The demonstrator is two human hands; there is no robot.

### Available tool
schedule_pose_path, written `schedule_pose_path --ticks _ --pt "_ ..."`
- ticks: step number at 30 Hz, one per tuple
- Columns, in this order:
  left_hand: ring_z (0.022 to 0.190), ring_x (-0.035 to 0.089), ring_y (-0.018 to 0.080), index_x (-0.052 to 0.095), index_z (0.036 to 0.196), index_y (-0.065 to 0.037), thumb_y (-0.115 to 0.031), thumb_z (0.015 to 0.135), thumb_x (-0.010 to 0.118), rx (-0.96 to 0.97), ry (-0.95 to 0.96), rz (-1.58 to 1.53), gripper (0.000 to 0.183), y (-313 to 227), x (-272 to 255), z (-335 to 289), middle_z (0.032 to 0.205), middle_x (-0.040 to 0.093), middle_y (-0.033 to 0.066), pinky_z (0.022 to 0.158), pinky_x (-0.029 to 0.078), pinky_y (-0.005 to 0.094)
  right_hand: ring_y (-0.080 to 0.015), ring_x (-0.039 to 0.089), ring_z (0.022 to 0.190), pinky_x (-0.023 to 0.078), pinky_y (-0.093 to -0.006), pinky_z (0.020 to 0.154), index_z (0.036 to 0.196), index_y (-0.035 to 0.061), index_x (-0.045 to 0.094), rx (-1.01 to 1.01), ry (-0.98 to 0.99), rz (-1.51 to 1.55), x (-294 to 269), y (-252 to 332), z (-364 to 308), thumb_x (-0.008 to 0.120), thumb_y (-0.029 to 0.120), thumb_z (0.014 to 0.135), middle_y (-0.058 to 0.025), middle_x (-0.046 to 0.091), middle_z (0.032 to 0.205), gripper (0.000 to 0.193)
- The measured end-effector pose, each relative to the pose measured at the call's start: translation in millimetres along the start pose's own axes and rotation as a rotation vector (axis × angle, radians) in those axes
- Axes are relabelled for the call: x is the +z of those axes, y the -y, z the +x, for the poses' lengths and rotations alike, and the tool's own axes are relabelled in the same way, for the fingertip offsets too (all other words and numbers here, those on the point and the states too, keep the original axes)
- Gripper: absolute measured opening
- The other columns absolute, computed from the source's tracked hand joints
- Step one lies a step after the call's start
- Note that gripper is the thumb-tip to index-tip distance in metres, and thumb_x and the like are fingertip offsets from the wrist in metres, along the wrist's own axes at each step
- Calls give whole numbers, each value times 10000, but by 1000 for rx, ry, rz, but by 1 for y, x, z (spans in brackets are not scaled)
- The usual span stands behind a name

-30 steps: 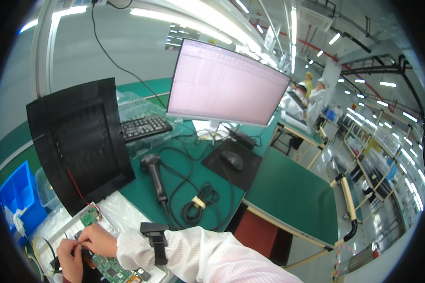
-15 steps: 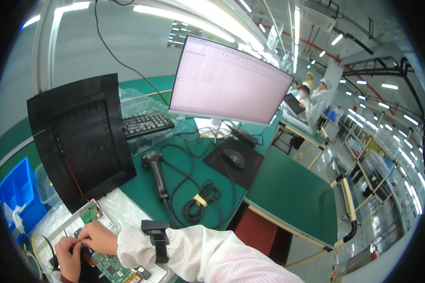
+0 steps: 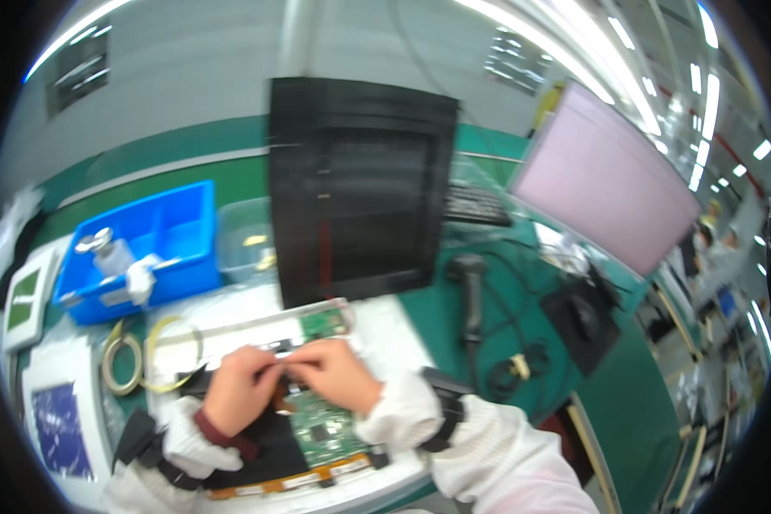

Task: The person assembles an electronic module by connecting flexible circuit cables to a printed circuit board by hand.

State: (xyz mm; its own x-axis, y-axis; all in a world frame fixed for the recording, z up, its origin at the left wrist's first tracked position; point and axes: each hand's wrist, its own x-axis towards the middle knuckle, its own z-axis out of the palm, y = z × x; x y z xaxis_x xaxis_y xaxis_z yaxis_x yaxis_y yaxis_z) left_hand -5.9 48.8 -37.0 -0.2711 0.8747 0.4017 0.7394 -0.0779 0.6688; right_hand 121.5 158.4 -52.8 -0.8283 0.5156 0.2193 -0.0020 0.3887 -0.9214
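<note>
My left hand (image 3: 242, 387) and my right hand (image 3: 338, 375) meet fingertip to fingertip over an opened device in a white casing (image 3: 223, 332). Both are closed in a pinch, and whatever is between the fingers is too small and blurred to make out. Just below my right hand lies a green circuit board (image 3: 324, 433), with an orange-brown strip (image 3: 287, 485) along its near edge. A smaller green board (image 3: 321, 323) sits at the casing's far right corner. Behind it stands a black panel (image 3: 364, 193), from which a red wire (image 3: 325, 244) runs down toward that corner.
Left of the panel are a blue divided bin (image 3: 184, 227) and a clear tub (image 3: 247, 236). Tape rolls (image 3: 122, 364) lie beside the casing. At right are a handheld scanner (image 3: 469, 300), cables, a keyboard (image 3: 475, 206), a mouse (image 3: 584, 317) and a monitor (image 3: 608, 180).
The view has swung left, so the hands and casing now appear nearer the middle and my left forearm shows. Both hands stay pinched together over the casing.
</note>
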Motion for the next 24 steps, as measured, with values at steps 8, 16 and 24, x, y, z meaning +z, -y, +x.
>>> schedule_pose_path --ticks 8,16,24 --pt "600 626 209 637 801 20 -47 734 623 -191 33 -190 96 -3 -13 -5 694 623 149 560 487 261 -121 612 704 487 -218 625 915 -45 633 163 26 254 6 5 -1 573 -3 791 -100 648 788 144" --pt "588 615 228 650 784 8 -56 728 624 -166 53 -188 89 -3 -12 -3 678 619 151 551 482 279 -144 617 701 490 -224 622 906 -48 633 115 21 171 3 8 -1 571 -19 779 -116 639 803 144" --pt "583 604 251 660 779 -14 -71 717 637 -161 37 -146 88 -2 -9 -3 663 611 150 542 473 296 -147 618 721 511 -223 633 898 -67 625 86 36 67 3 8 -1 569 -44 787 -103 624 835 126"
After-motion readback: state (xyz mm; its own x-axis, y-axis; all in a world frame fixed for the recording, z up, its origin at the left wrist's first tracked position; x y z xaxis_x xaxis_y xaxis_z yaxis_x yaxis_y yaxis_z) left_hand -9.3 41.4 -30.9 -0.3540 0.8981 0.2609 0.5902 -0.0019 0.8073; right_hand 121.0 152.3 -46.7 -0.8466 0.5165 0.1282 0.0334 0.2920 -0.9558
